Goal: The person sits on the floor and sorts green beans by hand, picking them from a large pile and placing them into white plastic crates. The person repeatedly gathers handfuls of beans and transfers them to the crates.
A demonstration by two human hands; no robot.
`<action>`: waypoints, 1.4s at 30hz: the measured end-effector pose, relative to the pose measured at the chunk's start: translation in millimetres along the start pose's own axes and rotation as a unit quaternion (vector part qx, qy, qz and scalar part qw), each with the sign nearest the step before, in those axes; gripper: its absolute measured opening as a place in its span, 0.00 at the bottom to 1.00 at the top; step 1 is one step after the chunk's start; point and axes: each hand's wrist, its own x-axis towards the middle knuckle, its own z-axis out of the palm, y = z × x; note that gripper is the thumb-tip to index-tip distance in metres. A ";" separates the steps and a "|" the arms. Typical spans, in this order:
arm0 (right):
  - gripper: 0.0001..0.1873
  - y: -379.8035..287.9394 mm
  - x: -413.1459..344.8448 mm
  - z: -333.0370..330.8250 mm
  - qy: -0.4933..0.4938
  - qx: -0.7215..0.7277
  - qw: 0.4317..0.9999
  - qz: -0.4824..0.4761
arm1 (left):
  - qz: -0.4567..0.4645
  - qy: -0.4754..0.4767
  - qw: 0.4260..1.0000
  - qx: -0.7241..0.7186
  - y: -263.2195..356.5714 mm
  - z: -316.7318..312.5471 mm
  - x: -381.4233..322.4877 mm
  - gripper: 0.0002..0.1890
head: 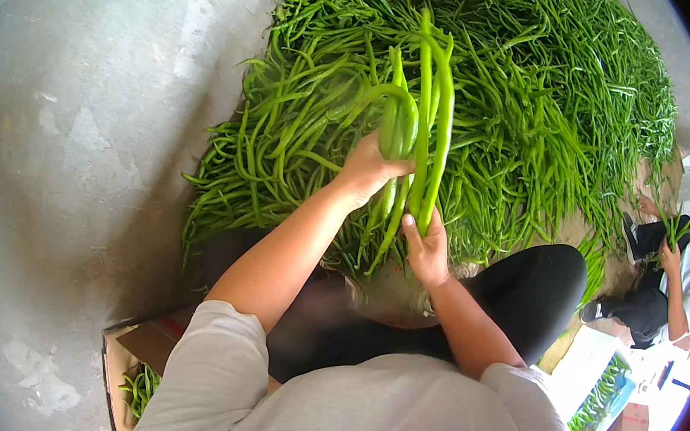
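Several long green chili peppers [435, 118] are gathered in a loose bunch between my two hands. My left hand [371, 169] grips the bunch from the left, its thumb across the middle of the peppers. Lower down, my right hand [429, 247] pinches the bottom ends of the peppers with thumb and fingers. A curled pepper [391, 93] arches over at the upper left of the bunch. Beneath and beyond my hands spreads a big heap of long green peppers [282, 138], partly hidden by my arms.
More peppers [558, 43] pile up at the far right. A cardboard box [120, 402] with some peppers stands at lower left. At lower right sits another box of peppers [600, 394]. A co-worker [686, 275] sits at right, peppers in hand. Concrete floor [54, 188] lies left.
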 end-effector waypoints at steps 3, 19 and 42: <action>0.15 -7.1 7.8 -1.0 -0.009 0.176 0.974 0.142 | -0.043 -0.006 0.999 0.006 -9.5 1.9 -2.0 0.19; 0.11 -14.0 43.6 -51.9 0.215 -0.121 0.969 -0.014 | -0.020 0.065 0.985 0.159 47.7 -34.4 -16.8 0.14; 0.18 -16.0 36.7 -31.6 0.008 -0.286 0.950 -0.129 | 0.058 0.761 0.644 0.044 102.1 -42.4 -682.0 0.17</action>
